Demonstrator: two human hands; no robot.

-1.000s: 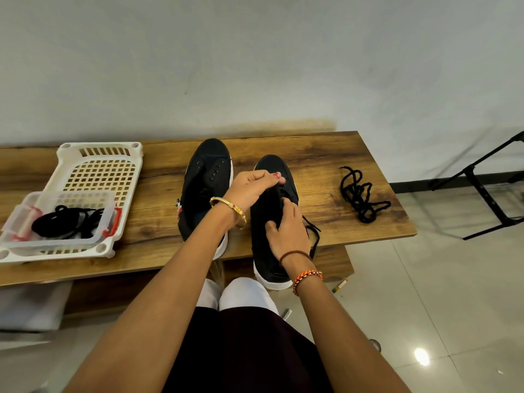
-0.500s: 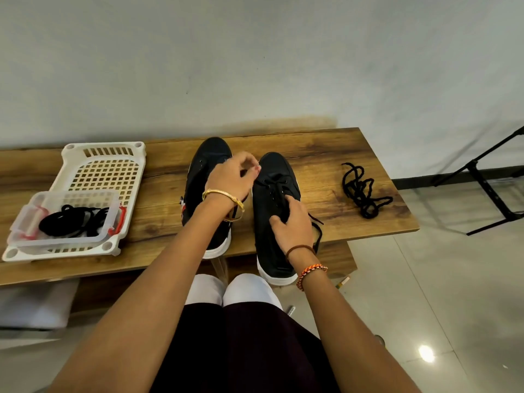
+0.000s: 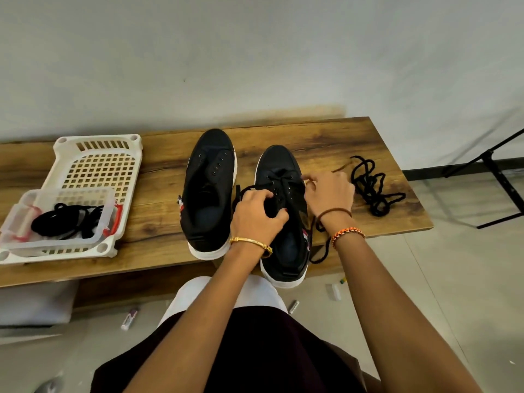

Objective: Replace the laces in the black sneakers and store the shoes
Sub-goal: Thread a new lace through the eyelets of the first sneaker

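near edge of the wooden bench (image 3: pixel 158 259): the right sneaker (image 3: pixel 279 168), heel just over the edge, is being laced. left hand (image 3: pixel 256 215) is curled over the tongue area w/ fingers closed on the lace (image 3: pixel 246 190) on the shoe's left side. right hand (image 3: pixel 329 191) is held at the shoe's right side, fingers bent in a pinch; lace end prob held there, but exact contact can't be told. a loose tail is seen hanging off the near edge by the right wrist.

lace judged soft, limp, light; best taken near the tip for threading. shoe judged light, upper pliable, so it should be steadied at the tongue.

left of it, the left sneaker (image 3: pixel 209 191) is seen w/ empty eyelets. far right: loose lace bundle (image 3: pixel 371 191). far left: white basket (image 3: pixel 96 177) w/ clear container (image 3: pixel 61 219) of laces.
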